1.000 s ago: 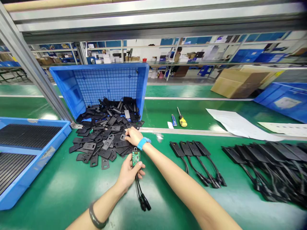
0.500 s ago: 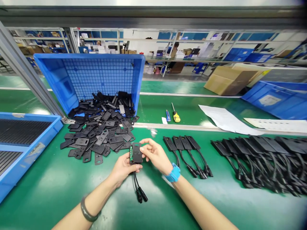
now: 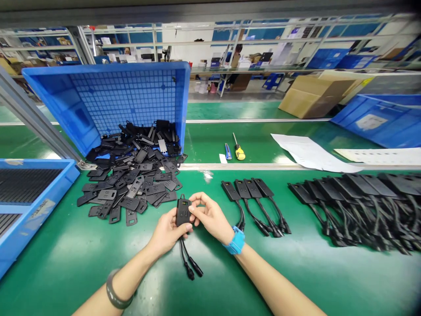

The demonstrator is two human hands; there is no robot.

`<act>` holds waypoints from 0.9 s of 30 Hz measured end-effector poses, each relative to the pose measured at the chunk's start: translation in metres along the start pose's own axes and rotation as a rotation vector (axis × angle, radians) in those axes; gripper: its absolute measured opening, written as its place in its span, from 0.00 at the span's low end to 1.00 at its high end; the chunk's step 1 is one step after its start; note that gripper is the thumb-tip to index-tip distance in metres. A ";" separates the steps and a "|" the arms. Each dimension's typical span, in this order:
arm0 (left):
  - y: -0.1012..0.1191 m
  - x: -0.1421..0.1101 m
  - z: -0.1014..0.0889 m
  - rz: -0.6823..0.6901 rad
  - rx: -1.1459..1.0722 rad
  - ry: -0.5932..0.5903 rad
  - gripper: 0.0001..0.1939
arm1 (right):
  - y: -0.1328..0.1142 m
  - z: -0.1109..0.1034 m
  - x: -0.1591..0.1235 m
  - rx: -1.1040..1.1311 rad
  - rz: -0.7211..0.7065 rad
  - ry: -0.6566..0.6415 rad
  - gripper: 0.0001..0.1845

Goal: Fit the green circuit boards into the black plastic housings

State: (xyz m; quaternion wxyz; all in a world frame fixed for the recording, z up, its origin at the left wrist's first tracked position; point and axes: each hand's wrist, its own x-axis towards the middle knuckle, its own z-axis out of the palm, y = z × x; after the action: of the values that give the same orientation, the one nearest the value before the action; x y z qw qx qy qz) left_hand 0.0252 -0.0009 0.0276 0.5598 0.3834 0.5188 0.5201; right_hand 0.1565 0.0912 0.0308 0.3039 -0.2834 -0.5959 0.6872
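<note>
Both of my hands hold one small black module (image 3: 183, 211) with two short cables and plugs hanging below it (image 3: 190, 265). My left hand (image 3: 167, 230) grips it from the left and below; my right hand (image 3: 210, 215), with a blue wristband, pinches its right side. A black cover sits over the module's face. Just beyond my hands a pile of loose black plastic covers (image 3: 131, 184) spills out of a tipped blue crate (image 3: 108, 101). To the right lie several finished black modules with cables (image 3: 255, 204).
A large batch of cabled modules (image 3: 358, 206) fills the right of the green bench. A blue tray with black inserts (image 3: 29, 197) stands at the left. A yellow screwdriver (image 3: 239, 150), a small blue knife (image 3: 227, 151) and paper sheets (image 3: 312, 153) lie beyond the white strip.
My right hand picked a black cover from the pile and brought it onto the green circuit board held in my left hand. The board is now covered and both hands press on it.
</note>
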 end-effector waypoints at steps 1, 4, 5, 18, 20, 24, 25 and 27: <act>-0.001 0.000 0.000 0.015 0.032 0.001 0.19 | 0.000 0.000 0.000 0.001 0.013 -0.004 0.21; -0.002 -0.002 0.001 0.040 0.097 -0.023 0.18 | 0.001 -0.002 0.002 -0.012 0.055 -0.091 0.21; -0.002 -0.003 0.001 0.036 0.109 -0.031 0.20 | 0.002 -0.003 0.003 -0.026 0.059 -0.121 0.21; -0.007 -0.003 0.002 0.002 -0.030 -0.023 0.52 | 0.003 0.013 -0.004 -1.014 -0.281 0.073 0.33; -0.006 -0.004 0.000 -0.001 0.001 -0.047 0.51 | -0.001 0.001 0.002 -1.192 -0.214 0.143 0.32; -0.002 -0.002 -0.005 -0.005 0.060 -0.032 0.44 | -0.011 -0.034 0.014 -1.498 0.018 0.342 0.28; -0.001 -0.002 -0.006 -0.003 0.065 -0.034 0.43 | -0.011 -0.042 0.016 -1.532 0.048 0.379 0.28; -0.002 -0.001 -0.008 0.008 0.076 -0.042 0.41 | -0.009 -0.058 0.020 -1.561 0.076 0.461 0.32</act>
State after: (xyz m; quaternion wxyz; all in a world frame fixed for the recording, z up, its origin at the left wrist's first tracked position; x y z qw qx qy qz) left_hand 0.0178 -0.0028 0.0246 0.5535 0.4172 0.5247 0.4942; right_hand 0.1879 0.1443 0.0313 0.1104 -0.5679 -0.8156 0.0080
